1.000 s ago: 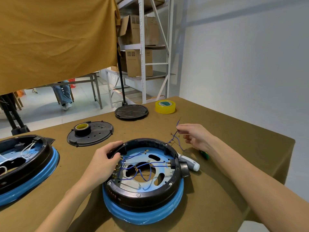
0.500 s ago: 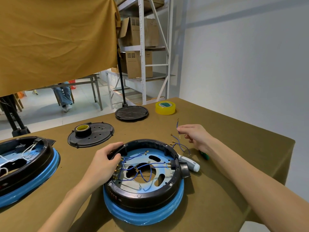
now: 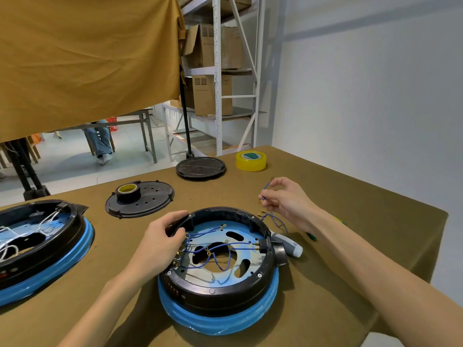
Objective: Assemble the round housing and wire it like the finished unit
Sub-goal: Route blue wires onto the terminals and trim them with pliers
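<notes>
The round black housing (image 3: 218,289) with a blue lower ring lies open side up in front of me, with blue wires (image 3: 215,246) running across its blue-tinted metal plate. My left hand (image 3: 160,244) grips the housing's left rim, fingers curled over the edge. Just beyond the housing's right side, my right hand (image 3: 285,201) pinches a short blue wire (image 3: 265,190) with brass terminals, lifted off the table. More loose blue wires (image 3: 274,219) lie under that hand. The finished unit (image 3: 42,244), with white wires inside, sits at the left edge.
A black cover plate (image 3: 147,204) carries a dark tape roll (image 3: 127,191). Another black round lid (image 3: 200,167) and a yellow tape roll (image 3: 251,160) lie at the table's far side. A white-grey screwdriver (image 3: 288,245) and a green tool (image 3: 310,236) lie right of the housing.
My right hand has lifted one blue wire a little up and away from the loose pile. The left hand has stayed on the housing's rim.
</notes>
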A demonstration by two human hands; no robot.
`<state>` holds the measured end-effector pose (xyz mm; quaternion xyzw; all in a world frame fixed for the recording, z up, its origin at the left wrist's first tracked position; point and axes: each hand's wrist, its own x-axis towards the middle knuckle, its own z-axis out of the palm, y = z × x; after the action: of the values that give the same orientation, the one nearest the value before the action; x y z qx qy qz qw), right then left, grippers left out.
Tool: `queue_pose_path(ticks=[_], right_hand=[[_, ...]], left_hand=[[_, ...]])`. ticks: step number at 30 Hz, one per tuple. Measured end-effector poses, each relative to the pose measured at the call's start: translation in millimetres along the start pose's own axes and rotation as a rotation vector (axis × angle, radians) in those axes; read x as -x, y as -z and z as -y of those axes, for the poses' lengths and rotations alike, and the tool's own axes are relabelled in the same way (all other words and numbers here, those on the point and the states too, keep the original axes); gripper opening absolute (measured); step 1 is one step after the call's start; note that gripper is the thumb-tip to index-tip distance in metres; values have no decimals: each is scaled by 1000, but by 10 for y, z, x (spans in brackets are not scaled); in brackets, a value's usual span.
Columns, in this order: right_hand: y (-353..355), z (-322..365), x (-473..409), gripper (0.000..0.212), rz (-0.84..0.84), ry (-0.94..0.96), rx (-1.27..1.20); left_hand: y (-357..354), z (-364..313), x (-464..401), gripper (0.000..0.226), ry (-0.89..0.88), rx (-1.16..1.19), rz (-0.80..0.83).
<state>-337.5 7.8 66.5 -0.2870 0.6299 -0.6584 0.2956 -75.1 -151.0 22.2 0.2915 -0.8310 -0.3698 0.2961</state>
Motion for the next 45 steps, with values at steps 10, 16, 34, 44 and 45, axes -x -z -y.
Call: queue_pose_path(ticks=[10, 16, 34, 44, 45], right_hand=[[-617, 169, 418, 29, 316, 187, -64], [-726, 176, 591, 14, 230, 242, -107], [-718, -33, 940, 8, 220, 350, 130], [-443, -121, 481, 12, -199, 355, 460], [-435, -169, 413, 11, -175, 273, 524]], left_hand=[[31, -698, 187, 17, -167, 256, -31], [39, -784, 248, 21, -138, 484, -25], [-120, -753, 283, 26, 75, 719, 81], [-165, -735, 288, 20, 77, 649, 28], [-174, -738, 295, 21, 69, 636, 25]])
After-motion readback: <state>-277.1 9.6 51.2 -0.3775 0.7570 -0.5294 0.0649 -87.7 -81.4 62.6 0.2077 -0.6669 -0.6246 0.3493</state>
